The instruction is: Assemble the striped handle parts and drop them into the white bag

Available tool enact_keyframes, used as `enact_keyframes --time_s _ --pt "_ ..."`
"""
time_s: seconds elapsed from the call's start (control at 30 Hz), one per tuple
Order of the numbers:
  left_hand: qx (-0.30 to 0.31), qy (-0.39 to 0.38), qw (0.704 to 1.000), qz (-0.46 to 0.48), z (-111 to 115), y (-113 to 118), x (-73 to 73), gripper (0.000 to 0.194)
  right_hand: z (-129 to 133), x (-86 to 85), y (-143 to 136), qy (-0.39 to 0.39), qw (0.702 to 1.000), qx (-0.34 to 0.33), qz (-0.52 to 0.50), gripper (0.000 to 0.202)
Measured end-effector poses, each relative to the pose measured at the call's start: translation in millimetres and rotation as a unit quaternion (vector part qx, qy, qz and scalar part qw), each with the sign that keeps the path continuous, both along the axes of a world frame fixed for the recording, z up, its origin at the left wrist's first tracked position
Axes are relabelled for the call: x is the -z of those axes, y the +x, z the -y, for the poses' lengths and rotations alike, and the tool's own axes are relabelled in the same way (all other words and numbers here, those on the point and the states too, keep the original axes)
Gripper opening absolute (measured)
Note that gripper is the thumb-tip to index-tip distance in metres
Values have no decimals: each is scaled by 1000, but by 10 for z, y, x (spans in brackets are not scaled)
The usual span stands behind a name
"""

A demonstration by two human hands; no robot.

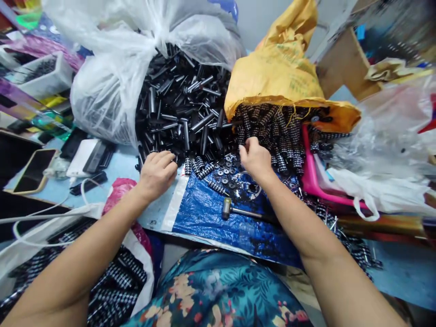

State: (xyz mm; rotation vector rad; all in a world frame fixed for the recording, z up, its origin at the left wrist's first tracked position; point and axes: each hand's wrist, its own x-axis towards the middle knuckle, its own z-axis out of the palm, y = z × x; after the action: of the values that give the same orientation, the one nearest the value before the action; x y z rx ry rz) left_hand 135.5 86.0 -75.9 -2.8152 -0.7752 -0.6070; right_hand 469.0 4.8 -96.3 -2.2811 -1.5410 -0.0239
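Note:
My left hand is at the near left edge of a heap of glossy black plastic tubes, its fingers curled down. What lies under those fingers is hidden. My right hand reaches to the front of a pile of ribbed, black-and-white checkered cylinders, with its thumb and fingers drawn together; I cannot make out what they hold. Between the hands lie a few loose checkered cylinders and several small metal washers. A small hammer rests on the blue plastic sheet, its handle pointing toward my right forearm.
A clear plastic bag surrounds the black tubes. The yellow sack spills cylinders beside a pink plastic frame. At left are a phone and a white cable. Another bag of checkered cylinders stands below my left arm.

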Motion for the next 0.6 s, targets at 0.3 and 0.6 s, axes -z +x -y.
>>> enact_keyframes --time_s 0.3,0.6 --pt "-148 -527 805 230 815 158 102 21 -259 64 88 69 986 -4 -150 40" --pt "-104 -552 812 162 951 209 8 27 925 -51 -498 78 664 -84 -739 57"
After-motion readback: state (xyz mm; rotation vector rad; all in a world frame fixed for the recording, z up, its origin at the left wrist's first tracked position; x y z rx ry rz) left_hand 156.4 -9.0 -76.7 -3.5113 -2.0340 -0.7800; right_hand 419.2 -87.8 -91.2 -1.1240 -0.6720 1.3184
